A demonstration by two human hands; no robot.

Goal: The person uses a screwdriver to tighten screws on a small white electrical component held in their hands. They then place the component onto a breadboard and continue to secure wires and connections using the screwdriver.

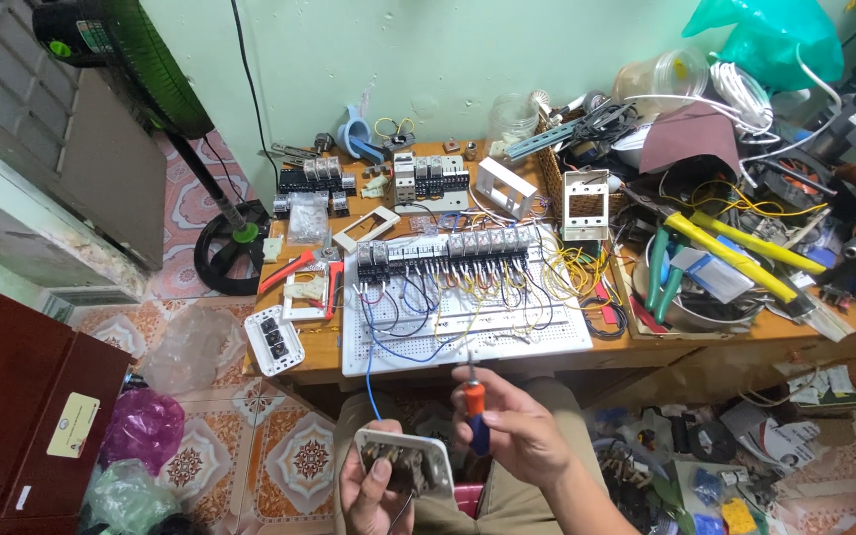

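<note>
1. The left hand (374,490) sits low in the view, over the person's lap, with fingers clenched around the lower edge of a white switch plate (403,461). The plate is held back side up, its dark inner modules exposed.
2. The right hand (517,431) is just right of the plate, fingers closed on a screwdriver (475,406) with an orange and blue handle. The shaft points up and away from the person, its tip in front of the near edge of the white perforated board (468,342).
3. The screwdriver handle stands just beside the plate's upper right corner; whether they touch cannot be told.
4. A blue wire (369,372) hangs down from the board toward the plate's top edge.
5. The board lies flat on the wooden table (705,347) and carries a row of relays (448,248) wired with blue, yellow and white leads.
6. Left of the board lie red-handled pliers (294,267) and a second white switch plate (274,340) at the table edge.
7. To the right, green-handled pliers (661,272) and yellow-handled cutters (735,253) rest among loose cables.
8. A floor fan (151,59) stands at upper left on the tiled floor.
</note>
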